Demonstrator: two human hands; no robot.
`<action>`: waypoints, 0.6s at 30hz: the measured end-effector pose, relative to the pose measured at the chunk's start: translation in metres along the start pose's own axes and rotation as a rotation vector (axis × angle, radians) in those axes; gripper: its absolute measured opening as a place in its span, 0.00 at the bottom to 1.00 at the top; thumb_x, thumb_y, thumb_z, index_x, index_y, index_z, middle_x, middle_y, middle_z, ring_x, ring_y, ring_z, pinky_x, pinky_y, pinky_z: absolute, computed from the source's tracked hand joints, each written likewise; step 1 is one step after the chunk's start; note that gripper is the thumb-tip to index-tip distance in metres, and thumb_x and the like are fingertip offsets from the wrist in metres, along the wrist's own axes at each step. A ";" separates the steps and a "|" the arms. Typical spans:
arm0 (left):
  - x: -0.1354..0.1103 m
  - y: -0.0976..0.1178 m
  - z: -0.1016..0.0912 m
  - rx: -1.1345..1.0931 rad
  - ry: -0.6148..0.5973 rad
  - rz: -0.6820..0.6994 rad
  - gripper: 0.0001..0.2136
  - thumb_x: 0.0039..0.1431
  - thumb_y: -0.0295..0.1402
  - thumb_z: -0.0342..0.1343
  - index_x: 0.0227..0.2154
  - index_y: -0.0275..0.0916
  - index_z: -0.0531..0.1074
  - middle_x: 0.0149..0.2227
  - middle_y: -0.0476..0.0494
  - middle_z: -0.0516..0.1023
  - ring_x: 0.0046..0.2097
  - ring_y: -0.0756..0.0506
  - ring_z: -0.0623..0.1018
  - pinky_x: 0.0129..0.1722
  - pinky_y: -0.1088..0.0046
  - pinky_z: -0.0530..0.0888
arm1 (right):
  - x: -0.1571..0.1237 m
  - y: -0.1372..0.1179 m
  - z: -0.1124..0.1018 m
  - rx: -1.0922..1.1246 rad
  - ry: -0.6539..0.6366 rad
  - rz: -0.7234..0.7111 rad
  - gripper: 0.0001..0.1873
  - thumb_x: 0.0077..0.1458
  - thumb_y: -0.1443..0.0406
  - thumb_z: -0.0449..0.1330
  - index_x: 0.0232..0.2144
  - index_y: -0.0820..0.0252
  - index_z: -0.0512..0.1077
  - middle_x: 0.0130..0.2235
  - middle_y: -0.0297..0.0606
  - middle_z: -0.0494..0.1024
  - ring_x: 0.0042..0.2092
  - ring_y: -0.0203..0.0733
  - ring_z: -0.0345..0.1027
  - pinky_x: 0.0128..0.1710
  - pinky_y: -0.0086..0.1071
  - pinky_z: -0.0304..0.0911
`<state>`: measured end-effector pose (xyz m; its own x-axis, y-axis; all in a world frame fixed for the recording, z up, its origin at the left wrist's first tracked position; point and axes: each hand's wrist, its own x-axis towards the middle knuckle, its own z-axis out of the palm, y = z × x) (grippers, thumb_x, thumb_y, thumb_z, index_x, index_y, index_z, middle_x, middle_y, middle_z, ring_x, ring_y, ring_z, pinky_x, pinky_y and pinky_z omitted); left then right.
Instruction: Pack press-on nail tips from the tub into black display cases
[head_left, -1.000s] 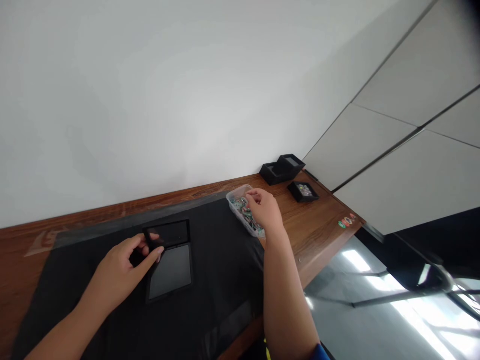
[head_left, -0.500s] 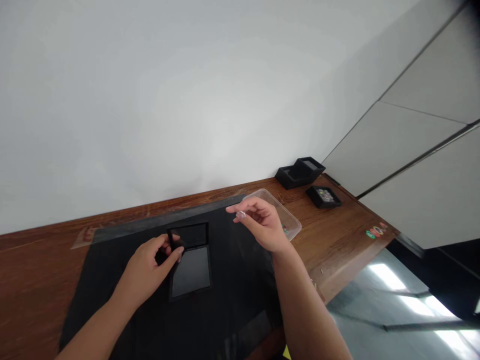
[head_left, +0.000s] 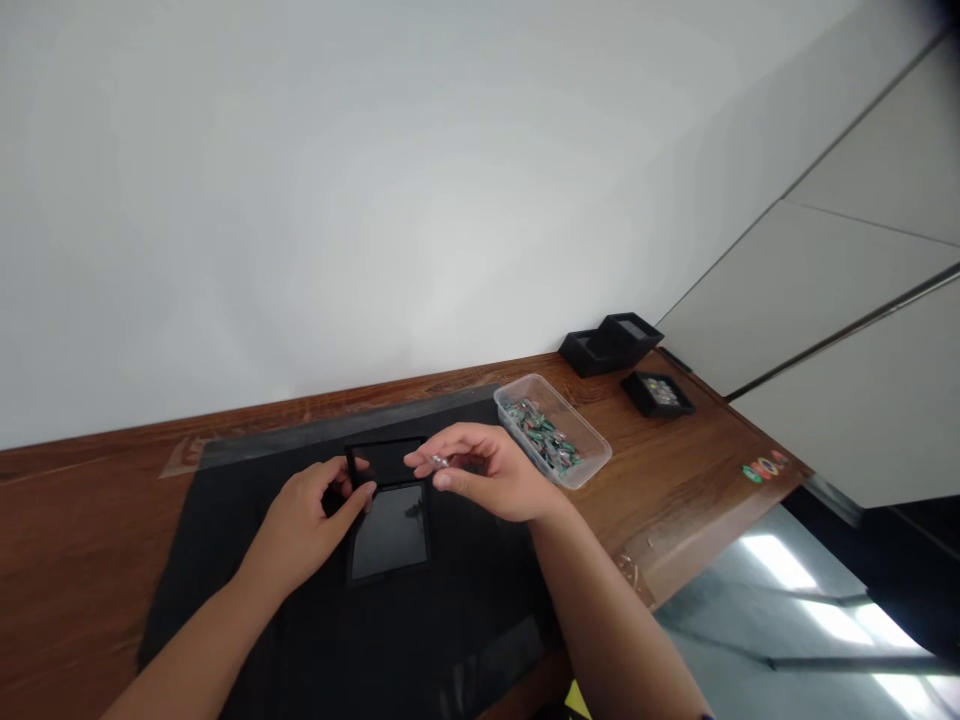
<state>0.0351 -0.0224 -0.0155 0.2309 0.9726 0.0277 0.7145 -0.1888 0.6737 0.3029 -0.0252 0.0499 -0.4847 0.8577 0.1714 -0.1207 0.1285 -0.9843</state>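
Note:
My left hand [head_left: 319, 505] is closed in a pinch on the left edge of a shallow black case [head_left: 427, 535]. The case lies opened out on the black mat, with a glossy dark upper part and a smooth grey lower part. Over the case's upper right corner hovers my right hand [head_left: 487, 470], palm turned inward. Between its thumb and fingertips is a small shiny clear piece [head_left: 440, 461], too small to name.
Right of the mat [head_left: 480, 620] stands a clear plastic tub [head_left: 592, 445] of small green and silvery pieces. Black boxes [head_left: 600, 350] are stacked by the wall, and a smaller black box [head_left: 660, 405] holds shiny bits. Round coloured stickers [head_left: 765, 468] mark the wooden table's right end.
My right hand has moved left and down, from near the tub to over the case, uncovering the tub's contents. The left hand keeps its hold on the case edge.

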 end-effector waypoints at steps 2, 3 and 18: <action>0.000 0.000 0.000 0.004 -0.001 0.002 0.22 0.64 0.54 0.52 0.46 0.42 0.76 0.34 0.45 0.79 0.39 0.40 0.78 0.39 0.64 0.72 | 0.002 0.004 0.007 -0.008 -0.038 0.020 0.13 0.60 0.60 0.67 0.46 0.57 0.77 0.49 0.41 0.83 0.44 0.37 0.80 0.42 0.31 0.75; 0.000 0.000 0.000 0.007 -0.003 0.003 0.21 0.64 0.54 0.53 0.46 0.42 0.76 0.34 0.45 0.78 0.39 0.40 0.78 0.39 0.64 0.72 | 0.004 0.005 0.010 0.003 -0.053 0.021 0.12 0.60 0.61 0.66 0.46 0.57 0.77 0.49 0.41 0.83 0.41 0.36 0.80 0.39 0.29 0.75; 0.000 -0.001 0.001 0.058 0.007 0.083 0.21 0.62 0.55 0.56 0.43 0.42 0.75 0.33 0.47 0.77 0.37 0.41 0.77 0.39 0.64 0.72 | 0.010 0.019 0.020 0.145 -0.047 0.150 0.15 0.57 0.58 0.69 0.42 0.60 0.75 0.40 0.39 0.84 0.30 0.31 0.75 0.25 0.22 0.67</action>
<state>0.0351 -0.0227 -0.0165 0.2863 0.9541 0.0875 0.7301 -0.2764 0.6250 0.2788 -0.0244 0.0339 -0.5464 0.8370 0.0282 -0.1660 -0.0752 -0.9833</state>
